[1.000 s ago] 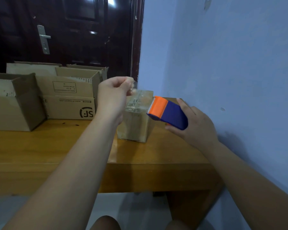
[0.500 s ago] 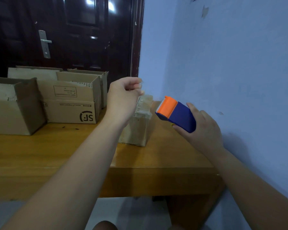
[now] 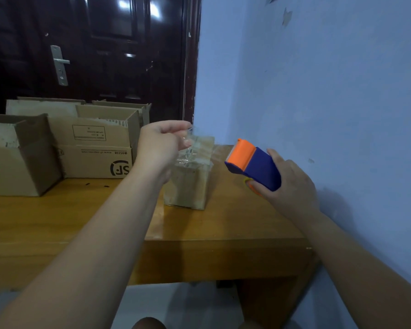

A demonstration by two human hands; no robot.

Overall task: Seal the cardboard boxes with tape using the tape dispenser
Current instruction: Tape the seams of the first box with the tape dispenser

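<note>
A small brown cardboard box (image 3: 188,186) stands upright on the wooden table (image 3: 81,214), its top covered in wrinkled clear tape. My left hand (image 3: 160,144) is raised just above and left of the box and pinches a strip of clear tape (image 3: 192,143) between its fingertips. My right hand (image 3: 287,186) grips a blue tape dispenser with an orange head (image 3: 252,163), held in the air to the right of the box, orange end pointing toward it.
Several open cardboard boxes (image 3: 97,148) stand at the table's back left, one marked SF. A blue wall (image 3: 318,91) runs close along the right side. A dark door (image 3: 93,48) is behind. The table's front edge (image 3: 199,257) is near me.
My right hand has drawn the dispenser to the right, away from the box. My left hand stays above the box, still pinching the tape.
</note>
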